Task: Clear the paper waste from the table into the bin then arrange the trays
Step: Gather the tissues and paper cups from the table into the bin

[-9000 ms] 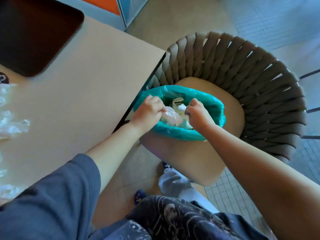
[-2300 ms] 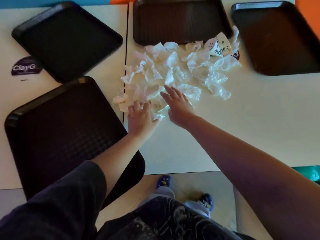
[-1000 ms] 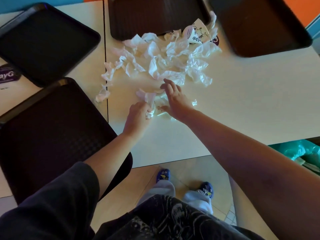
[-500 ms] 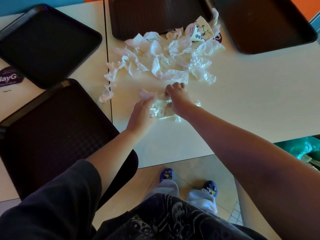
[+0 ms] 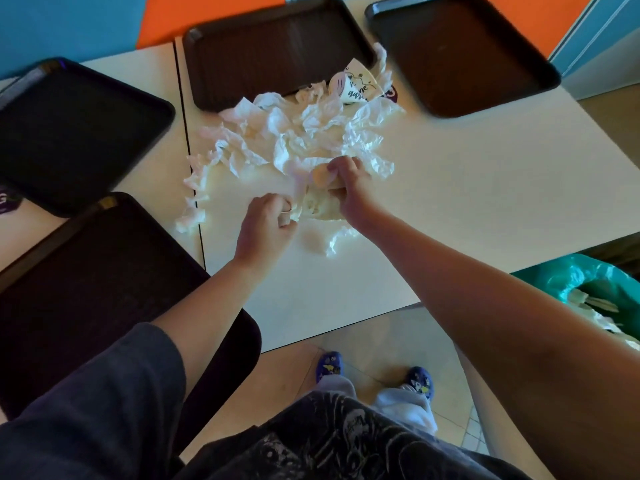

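A heap of crumpled white paper napkins (image 5: 294, 140) lies in the middle of the pale table (image 5: 467, 188). A printed paper cup (image 5: 353, 85) lies on its side at the heap's far edge. My left hand (image 5: 265, 225) and my right hand (image 5: 348, 190) both grip a bunched wad of paper (image 5: 317, 204) at the heap's near side. Several dark trays sit around: near left (image 5: 86, 289), far left (image 5: 69, 129), far middle (image 5: 273, 46), far right (image 5: 457, 50). The bin with a teal liner (image 5: 588, 282) stands at the right, below the table edge.
Loose napkin scraps (image 5: 190, 216) lie along the seam between the two tables. A purple sticker (image 5: 7, 202) shows at the left edge. An orange and blue wall runs behind the tables. My feet stand on the tan floor (image 5: 377, 337) below.
Both hands have curled and pulled napkins together into a wad nearer me. The view has tilted up a little, showing more of the far trays and the bin.
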### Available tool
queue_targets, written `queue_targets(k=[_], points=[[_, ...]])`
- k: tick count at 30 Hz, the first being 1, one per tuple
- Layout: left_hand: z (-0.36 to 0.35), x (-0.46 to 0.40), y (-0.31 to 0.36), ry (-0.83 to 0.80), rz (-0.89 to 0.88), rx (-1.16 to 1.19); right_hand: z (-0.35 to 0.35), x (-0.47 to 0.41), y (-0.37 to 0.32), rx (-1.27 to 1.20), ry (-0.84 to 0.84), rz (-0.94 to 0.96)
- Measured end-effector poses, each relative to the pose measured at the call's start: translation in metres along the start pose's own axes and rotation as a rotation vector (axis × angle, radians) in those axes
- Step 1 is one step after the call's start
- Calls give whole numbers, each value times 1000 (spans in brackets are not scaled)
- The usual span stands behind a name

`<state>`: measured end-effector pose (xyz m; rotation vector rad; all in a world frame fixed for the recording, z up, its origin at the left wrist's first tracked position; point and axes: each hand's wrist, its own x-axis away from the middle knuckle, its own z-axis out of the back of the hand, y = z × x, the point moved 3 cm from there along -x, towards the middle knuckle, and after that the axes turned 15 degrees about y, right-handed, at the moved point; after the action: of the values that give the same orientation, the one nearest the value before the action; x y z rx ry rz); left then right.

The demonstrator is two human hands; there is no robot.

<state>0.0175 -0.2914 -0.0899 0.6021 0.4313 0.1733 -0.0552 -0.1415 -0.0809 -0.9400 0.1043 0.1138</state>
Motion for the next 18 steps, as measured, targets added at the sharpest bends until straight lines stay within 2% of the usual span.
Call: queue_targets(k=[7,18], points=[[-11,-14,62,29,-101,115,62,5,14,-34,156,-11],[-83,10,190,-153,-285,271,204,32,98,153,373,-96]])
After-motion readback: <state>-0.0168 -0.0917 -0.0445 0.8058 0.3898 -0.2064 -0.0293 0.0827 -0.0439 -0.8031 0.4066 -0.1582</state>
